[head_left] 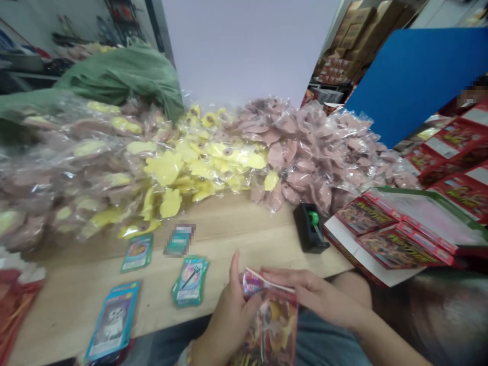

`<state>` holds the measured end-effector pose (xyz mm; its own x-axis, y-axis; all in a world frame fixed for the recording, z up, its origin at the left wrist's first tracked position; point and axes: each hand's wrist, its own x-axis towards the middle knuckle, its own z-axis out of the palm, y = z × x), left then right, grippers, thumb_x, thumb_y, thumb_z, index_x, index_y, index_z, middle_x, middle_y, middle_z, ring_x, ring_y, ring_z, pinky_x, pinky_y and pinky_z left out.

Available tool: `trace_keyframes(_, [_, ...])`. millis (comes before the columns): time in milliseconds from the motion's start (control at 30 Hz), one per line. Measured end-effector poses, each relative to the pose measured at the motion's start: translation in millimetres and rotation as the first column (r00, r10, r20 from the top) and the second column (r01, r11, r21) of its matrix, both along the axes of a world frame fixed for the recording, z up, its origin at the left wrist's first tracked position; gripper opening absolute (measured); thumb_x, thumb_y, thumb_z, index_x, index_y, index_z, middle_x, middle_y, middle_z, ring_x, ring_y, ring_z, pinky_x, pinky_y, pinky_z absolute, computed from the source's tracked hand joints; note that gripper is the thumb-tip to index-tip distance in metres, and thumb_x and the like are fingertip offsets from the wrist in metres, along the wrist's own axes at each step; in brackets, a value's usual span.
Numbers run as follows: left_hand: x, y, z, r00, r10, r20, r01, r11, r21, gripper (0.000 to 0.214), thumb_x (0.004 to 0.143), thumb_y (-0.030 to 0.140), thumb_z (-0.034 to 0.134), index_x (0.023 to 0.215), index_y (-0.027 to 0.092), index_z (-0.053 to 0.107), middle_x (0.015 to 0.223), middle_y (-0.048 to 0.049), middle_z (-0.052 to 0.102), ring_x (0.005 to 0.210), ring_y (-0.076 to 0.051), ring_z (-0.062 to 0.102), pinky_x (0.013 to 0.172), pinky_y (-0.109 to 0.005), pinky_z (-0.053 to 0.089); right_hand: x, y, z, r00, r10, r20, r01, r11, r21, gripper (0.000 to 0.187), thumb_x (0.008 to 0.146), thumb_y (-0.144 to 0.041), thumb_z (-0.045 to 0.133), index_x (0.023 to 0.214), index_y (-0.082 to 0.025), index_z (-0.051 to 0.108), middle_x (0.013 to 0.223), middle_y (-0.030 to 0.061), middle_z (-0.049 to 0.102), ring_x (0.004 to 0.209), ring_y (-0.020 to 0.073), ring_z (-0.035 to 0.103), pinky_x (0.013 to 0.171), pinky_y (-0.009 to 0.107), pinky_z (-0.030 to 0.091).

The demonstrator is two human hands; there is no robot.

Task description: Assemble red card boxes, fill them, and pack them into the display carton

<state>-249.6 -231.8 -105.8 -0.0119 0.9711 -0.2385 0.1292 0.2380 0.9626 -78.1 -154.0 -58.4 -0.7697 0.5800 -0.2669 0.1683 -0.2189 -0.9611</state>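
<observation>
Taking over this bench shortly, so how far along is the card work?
Done: four stacks of blue- and green-edged trading cards lie out on the pale wooden table. In hand: a red foil card pack, held between the left hand and right hand. Left: the open red-and-white cardboard display box still holds packs.

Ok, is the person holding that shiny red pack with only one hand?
No, the left hand and the right hand are both on the red foil pack.
</observation>
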Motion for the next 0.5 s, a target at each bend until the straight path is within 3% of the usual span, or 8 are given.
trace_keyframes(33, [-1, -1, -1.0, 1.0, -0.01, -0.013, 0.01, 1.0, 0.0, 0.075, 0.084, 0.031, 0.047, 0.137, 0.014, -0.003, 0.106, -0.0104, 0.06, 0.094, -0.019, 0.058, 0.084, -0.033, 0.044, -1, 3, 6.4, 0.997, 0.057, 0.051, -0.062, 0.993, 0.096, 0.038, 0.084, -0.042, 0.049, 0.114, -0.021, 0.059, 0.119, 0.0075, 0.058, 0.114, 0.0224, 0.048, 0.099, 0.038, 0.032])
trace_keyframes(100, [-1, -4, -1.2, 0.996, -0.021, -0.086, 0.022, 1.0, 0.006, 0.073, 0.084, 0.033, 0.047, 0.138, 0.012, 0.003, 0.111, -0.0134, 0.058, 0.1, -0.022, 0.055, 0.086, -0.037, 0.043, -5, 4, 17.7, 0.989, 0.027, 0.146, -0.053, 0.983, 0.176, 0.034, 0.085, -0.039, 0.048, 0.113, -0.023, 0.06, 0.118, 0.0065, 0.059, 0.107, 0.0204, 0.053, 0.095, 0.036, 0.038])
trace_keyframes(200, [-1, -10, 1.2, 0.985, -0.032, -0.171, 0.041, 0.998, 0.049, 0.077, 0.081, 0.037, 0.052, 0.139, 0.011, 0.009, 0.121, -0.0168, 0.052, 0.109, -0.027, 0.05, 0.089, -0.039, 0.04, -15, -1, 26.5, 0.975, 0.023, 0.221, -0.046, 0.994, 0.1, 0.036, 0.082, -0.036, 0.053, 0.115, -0.026, 0.057, 0.116, 0.0036, 0.06, 0.101, 0.0186, 0.057, 0.089, 0.033, 0.044])
trace_keyframes(300, [-3, -13, 3.2, 0.99, -0.066, -0.122, 0.075, 0.994, 0.074, 0.082, 0.08, 0.041, 0.053, 0.14, 0.011, 0.005, 0.118, -0.0158, 0.054, 0.102, -0.026, 0.054, 0.085, -0.037, 0.043, -22, -3, 28.4, 0.976, 0.076, 0.206, -0.083, 0.996, 0.025, 0.038, 0.082, -0.035, 0.053, 0.119, -0.024, 0.055, 0.108, 0.0031, 0.064, 0.095, 0.0183, 0.059, 0.084, 0.032, 0.046])
trace_keyframes(400, [-4, -17, 1.2, 0.994, -0.063, -0.085, 0.072, 0.991, 0.109, 0.083, 0.08, 0.042, 0.054, 0.14, 0.012, 0.006, 0.117, -0.0144, 0.055, 0.104, -0.025, 0.053, 0.086, -0.036, 0.043, -24, -1, 33.2, 0.984, 0.024, 0.176, -0.025, 1.0, 0.002, 0.036, 0.084, -0.034, 0.05, 0.118, -0.023, 0.056, 0.101, 0.0029, 0.067, 0.089, 0.0179, 0.061, 0.078, 0.03, 0.048])
trace_keyframes(500, [-4, -21, -2.5, 0.998, -0.053, -0.041, 0.058, 0.991, 0.123, 0.085, 0.078, 0.04, 0.058, 0.14, 0.014, 0.007, 0.116, -0.013, 0.055, 0.106, -0.025, 0.052, 0.089, -0.037, 0.042, -26, -3, 46.2, 0.965, 0.146, 0.219, -0.159, 0.986, 0.042, 0.035, 0.087, -0.034, 0.046, 0.12, -0.026, 0.054, 0.103, 0.0018, 0.066, 0.093, 0.0185, 0.06, 0.079, 0.029, 0.048])
